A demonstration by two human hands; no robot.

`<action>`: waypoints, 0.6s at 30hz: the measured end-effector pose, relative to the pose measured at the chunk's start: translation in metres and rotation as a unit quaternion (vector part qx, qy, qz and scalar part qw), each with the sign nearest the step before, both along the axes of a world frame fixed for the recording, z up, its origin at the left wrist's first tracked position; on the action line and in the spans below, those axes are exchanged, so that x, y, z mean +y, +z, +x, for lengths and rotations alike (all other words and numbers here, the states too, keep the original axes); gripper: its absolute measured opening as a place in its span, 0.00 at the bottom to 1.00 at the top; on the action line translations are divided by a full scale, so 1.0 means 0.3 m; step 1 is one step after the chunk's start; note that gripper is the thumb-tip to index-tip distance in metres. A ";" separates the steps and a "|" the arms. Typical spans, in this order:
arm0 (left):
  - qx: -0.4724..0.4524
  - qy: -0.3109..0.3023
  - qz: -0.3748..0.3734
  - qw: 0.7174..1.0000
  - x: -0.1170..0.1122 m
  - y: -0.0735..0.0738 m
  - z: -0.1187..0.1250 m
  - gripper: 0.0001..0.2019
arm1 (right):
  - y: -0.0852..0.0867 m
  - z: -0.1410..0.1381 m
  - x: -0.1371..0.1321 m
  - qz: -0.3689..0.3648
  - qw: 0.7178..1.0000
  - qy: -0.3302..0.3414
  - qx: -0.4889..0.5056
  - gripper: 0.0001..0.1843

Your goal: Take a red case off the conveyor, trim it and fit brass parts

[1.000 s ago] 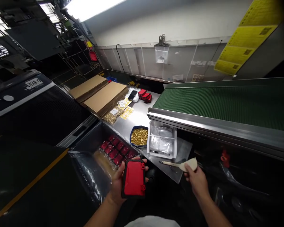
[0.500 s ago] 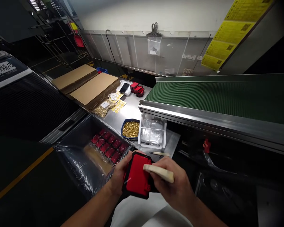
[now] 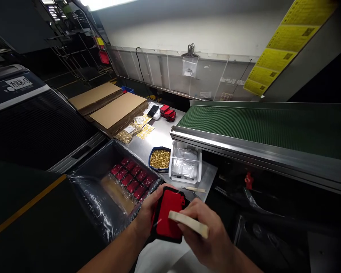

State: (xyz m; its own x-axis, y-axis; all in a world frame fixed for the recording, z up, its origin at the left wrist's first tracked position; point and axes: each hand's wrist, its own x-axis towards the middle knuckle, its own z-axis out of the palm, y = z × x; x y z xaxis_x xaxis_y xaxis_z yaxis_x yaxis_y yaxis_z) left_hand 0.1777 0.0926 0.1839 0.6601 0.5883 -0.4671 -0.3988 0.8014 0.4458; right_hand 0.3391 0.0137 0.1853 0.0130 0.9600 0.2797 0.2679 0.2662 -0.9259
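My left hand [image 3: 144,216] is closed around the left edge of a red case with a black border [image 3: 168,206], tilted up in front of my lap. A pale, flat, wood-like stick [image 3: 190,223] is pinched in my right hand [image 3: 211,231]. The stick's tip lies over the red face of the case, seemingly touching it. Beyond the hands, a blue tray of small brass-coloured parts [image 3: 160,158] sits beside a white bin [image 3: 199,175] with clear plastic bags. Another pale-handled tool [image 3: 197,189] lies in front of that bin.
A plastic-lined box [image 3: 93,201] on the left holds rows of wrapped red pieces [image 3: 127,178]. Cardboard sheets [image 3: 119,110], a bag of brass-coloured parts [image 3: 127,133], a phone [image 3: 153,111] and stacked red-black cases [image 3: 168,113] lie farther back. A green conveyor belt [image 3: 230,123] runs right.
The view has tilted up slightly, so the bench appears lower. Across the red face, the stick's tip has shifted down and left. Both hands keep their hold.
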 end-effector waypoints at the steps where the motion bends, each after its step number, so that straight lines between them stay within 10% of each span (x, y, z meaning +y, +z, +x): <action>1: -0.004 0.001 0.001 1.000 -0.001 0.001 -0.004 0.18 | 0.006 0.000 0.004 0.009 1.000 -0.002 0.003 0.07; 6: -0.031 0.013 -0.001 0.999 -0.005 0.000 -0.029 0.23 | -0.026 0.036 0.013 -0.047 0.965 -0.214 0.147 0.08; 10: -0.011 0.046 0.046 0.998 -0.015 -0.019 -0.046 0.26 | -0.160 0.000 -0.008 -0.245 0.823 -0.354 0.370 0.26; 14: 0.045 0.108 0.212 0.970 -0.035 -0.036 -0.049 0.34 | -0.237 -0.116 -0.023 -0.371 0.781 -0.253 0.434 0.34; 18: 0.157 0.132 0.353 0.913 -0.066 -0.041 -0.055 0.42 | -0.189 -0.179 0.014 -0.340 0.744 -0.196 0.540 0.32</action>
